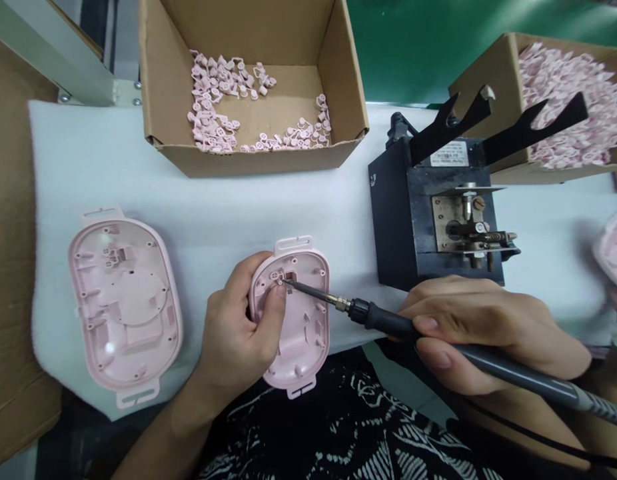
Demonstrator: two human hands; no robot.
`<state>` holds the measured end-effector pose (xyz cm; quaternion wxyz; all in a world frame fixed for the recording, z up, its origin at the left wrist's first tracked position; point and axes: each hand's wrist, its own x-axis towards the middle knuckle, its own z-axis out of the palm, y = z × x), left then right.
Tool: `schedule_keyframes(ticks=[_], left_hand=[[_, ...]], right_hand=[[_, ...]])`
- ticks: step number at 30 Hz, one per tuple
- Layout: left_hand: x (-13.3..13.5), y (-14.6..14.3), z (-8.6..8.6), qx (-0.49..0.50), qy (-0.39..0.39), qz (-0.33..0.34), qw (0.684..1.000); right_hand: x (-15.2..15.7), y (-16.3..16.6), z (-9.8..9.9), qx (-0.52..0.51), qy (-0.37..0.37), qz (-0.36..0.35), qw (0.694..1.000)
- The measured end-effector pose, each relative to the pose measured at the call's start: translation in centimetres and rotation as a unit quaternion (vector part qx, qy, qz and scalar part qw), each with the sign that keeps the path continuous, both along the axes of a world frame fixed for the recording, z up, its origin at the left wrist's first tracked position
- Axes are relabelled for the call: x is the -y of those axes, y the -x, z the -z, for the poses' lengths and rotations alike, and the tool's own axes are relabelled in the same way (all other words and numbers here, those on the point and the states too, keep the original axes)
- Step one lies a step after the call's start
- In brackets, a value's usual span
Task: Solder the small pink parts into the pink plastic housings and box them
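Two cardboard boxes point(253, 163) of pink parts point(208, 100) stand on white foam point(213, 207).

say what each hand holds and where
The left hand grips a pink plastic housing by its side edge; the right hand holds a soldering iron by its grey handle.

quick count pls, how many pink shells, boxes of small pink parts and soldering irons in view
pink plastic shells: 3 (one cut off at the right edge)
cardboard boxes of small pink parts: 2
soldering irons: 1
total: 6
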<state>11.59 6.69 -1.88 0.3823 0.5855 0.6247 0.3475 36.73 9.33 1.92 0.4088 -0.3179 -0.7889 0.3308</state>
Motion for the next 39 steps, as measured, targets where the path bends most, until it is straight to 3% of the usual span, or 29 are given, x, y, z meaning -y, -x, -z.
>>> schedule_keyframes(ticks=[6,9,23,39], left_hand=[[0.1,0.0,-0.1,0.001,-0.001,0.0,1.0],[0.0,0.0,-0.1,-0.002,-0.001,0.003,1.0],[0.1,0.0,-0.1,0.007,-0.022,0.012,1.0],[0.0,0.0,0.0,0.017,-0.032,0.016,0.999]], right_hand=[[0.0,-0.8,-0.1,0.012,0.05,-0.048,0.998],[0.0,-0.7,-0.3,0.012,0.064,-0.032,0.997],[0.8,-0.1,0.5,-0.037,0.052,0.035,0.997],[0.5,0.1,0.3,-0.045,0.048,0.019,0.998]])
